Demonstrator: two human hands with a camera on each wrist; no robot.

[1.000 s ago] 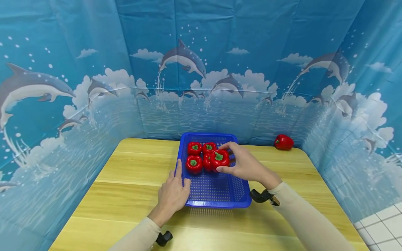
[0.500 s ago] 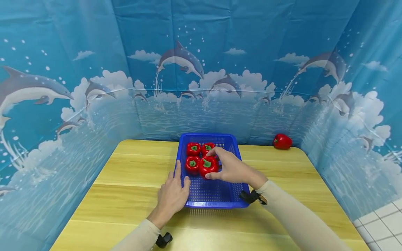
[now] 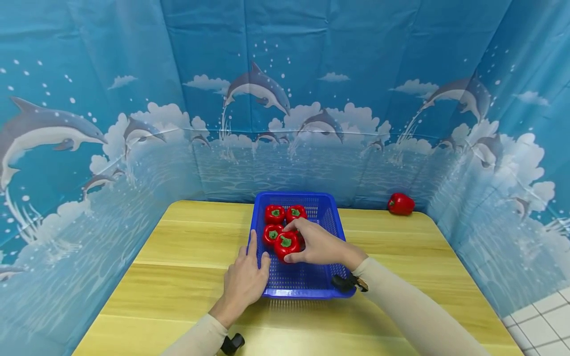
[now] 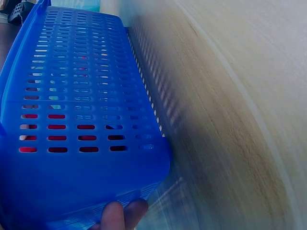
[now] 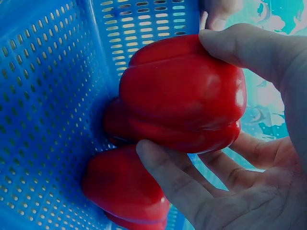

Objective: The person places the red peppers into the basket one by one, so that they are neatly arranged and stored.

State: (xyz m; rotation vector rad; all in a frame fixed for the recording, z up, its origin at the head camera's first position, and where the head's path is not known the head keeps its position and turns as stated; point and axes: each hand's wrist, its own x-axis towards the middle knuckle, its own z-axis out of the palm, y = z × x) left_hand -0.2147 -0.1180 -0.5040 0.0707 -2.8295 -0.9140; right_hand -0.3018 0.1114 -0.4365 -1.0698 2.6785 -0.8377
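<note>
A blue perforated plastic basket stands on the table with several red bell peppers inside. Two peppers sit at its back, one of them this back-left pepper; another pepper lies in front of them. My right hand holds a red bell pepper with a green stem, thumb on one side and fingers on the other. In the right wrist view this held pepper covers part of another pepper. My left hand grips the basket's left rim, thumb at the inner side; its fingertips touch the outer wall.
A lone red bell pepper lies on its side at the table's back right corner. The yellow wood-grain table backs onto a blue dolphin curtain, which also runs along both sides.
My right hand has carried the held pepper left and toward me, to the front of the other peppers in the basket. The left hand has stayed on the rim.
</note>
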